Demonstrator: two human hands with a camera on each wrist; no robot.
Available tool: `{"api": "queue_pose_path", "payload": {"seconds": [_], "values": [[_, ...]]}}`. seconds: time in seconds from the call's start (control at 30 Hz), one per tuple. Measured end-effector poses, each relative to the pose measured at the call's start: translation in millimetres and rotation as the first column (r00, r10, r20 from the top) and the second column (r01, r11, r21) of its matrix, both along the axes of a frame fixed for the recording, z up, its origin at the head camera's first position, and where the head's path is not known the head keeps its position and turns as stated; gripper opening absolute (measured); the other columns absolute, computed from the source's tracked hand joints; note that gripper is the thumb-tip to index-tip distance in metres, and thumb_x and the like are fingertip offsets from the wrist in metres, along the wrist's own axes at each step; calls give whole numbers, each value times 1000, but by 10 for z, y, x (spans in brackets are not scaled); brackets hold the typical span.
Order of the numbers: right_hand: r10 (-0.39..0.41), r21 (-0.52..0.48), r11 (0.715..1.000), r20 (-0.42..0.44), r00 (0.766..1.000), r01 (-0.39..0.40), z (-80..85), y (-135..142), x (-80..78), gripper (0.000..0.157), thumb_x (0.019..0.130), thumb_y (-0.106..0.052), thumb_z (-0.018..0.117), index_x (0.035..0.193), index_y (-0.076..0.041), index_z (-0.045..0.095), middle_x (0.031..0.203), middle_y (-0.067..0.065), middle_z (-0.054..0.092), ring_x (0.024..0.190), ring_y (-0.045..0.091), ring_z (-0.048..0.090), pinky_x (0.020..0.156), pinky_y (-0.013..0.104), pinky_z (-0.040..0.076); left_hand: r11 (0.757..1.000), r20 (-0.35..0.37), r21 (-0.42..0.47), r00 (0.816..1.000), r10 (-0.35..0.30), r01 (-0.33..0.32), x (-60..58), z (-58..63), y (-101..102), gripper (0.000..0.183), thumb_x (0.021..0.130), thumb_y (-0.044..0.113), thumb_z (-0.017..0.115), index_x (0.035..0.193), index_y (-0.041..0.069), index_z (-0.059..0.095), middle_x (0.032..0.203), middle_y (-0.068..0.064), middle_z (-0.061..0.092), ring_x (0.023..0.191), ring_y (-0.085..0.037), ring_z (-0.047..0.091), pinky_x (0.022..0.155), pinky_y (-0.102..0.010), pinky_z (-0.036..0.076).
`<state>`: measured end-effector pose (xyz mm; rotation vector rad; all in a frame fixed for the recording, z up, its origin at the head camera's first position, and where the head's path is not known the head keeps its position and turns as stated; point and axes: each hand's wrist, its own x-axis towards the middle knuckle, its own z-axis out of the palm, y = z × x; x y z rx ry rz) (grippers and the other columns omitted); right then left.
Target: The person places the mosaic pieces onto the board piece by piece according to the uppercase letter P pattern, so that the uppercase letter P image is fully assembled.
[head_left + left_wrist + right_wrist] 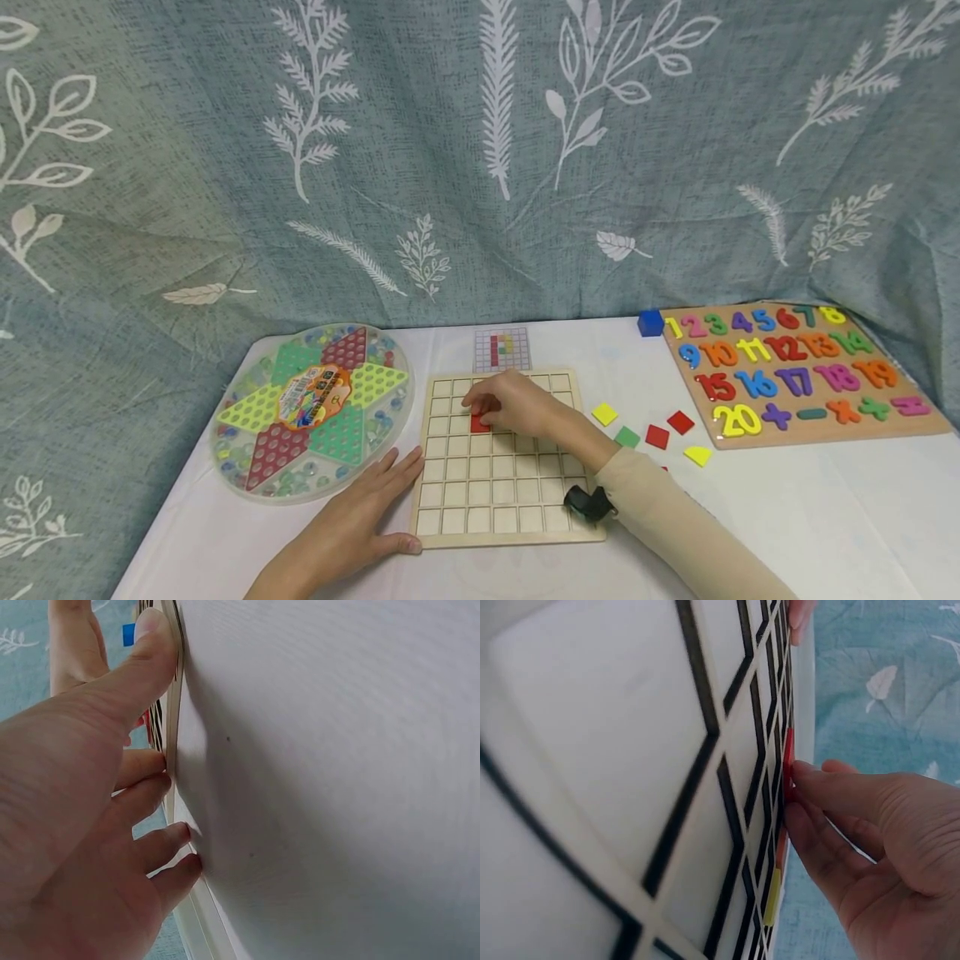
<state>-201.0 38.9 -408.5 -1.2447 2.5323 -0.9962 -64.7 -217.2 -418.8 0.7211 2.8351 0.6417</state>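
Observation:
A wooden grid board (457, 541) lies on the white table. My right hand (517, 404) is over its upper middle, thumb and fingertips pinching a red square tile (480, 424) at one cell. In the right wrist view the thumb and fingers meet at the red tile (789, 754); a yellow tile (772, 897) shows below on the board. Other tiles there are partly hidden by the hand. My left hand (356, 512) rests along the board's left side, fingers extended, thumb touching near the lower left corner. In the left wrist view, the left hand (97, 787) touches the board edge.
Behind the board lies a printed pattern card (522, 364). Loose tiles, including a yellow one (604, 414) and a green one (627, 437), lie right of it. A round marble game board (408, 400) stands left; a number puzzle (825, 429) and blue cube (650, 323) are right.

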Motion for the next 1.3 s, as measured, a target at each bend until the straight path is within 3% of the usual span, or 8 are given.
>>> {"api": "queue_pose_path", "payload": {"seconds": [0.27, 0.6, 1.03, 1.3], "values": [[6, 8, 1000, 4, 1000, -6, 8, 16, -8, 26, 87, 3, 71, 112, 0, 71, 94, 6, 72, 88, 13, 66, 79, 20, 53, 1000, 5, 3, 1000, 0, 0, -6, 12, 12, 96, 74, 64, 67, 148, 7, 43, 158, -4, 34, 143, -39, 28, 110, -58, 33], [-23, -24, 999, 58, 998, 24, 155, 143, 12, 26, 87, 3, 70, 113, -1, 71, 100, 5, 72, 91, 14, 66, 79, 20, 54, 1000, 17, 1, 1000, 8, -8, -1, 33, 16, 97, 74, 64, 67, 148, 7, 43, 157, -4, 34, 143, -40, 28, 110, -58, 32], [-113, -44, 993, 7, 994, 113, 273, 697, -90, 28, 88, 1, 70, 116, 3, 69, 97, 11, 71, 89, 18, 67, 79, 26, 57, 1000, 36, 3, 999, 19, -19, -6, 58, 23, 97, 74, 63, 68, 148, 6, 43, 157, -5, 34, 143, -40, 27, 111, -58, 31], [-219, 18, 976, 29, 975, 219, 189, 994, -72, 25, 89, -2, 70, 113, 0, 70, 94, 2, 71, 89, 15, 65, 83, 32, 56, 1000, 37, 8, 999, 13, -13, -3, 76, 32, 96, 74, 62, 70, 147, 6, 43, 157, -6, 35, 143, -41, 28, 110, -58, 32]]}}
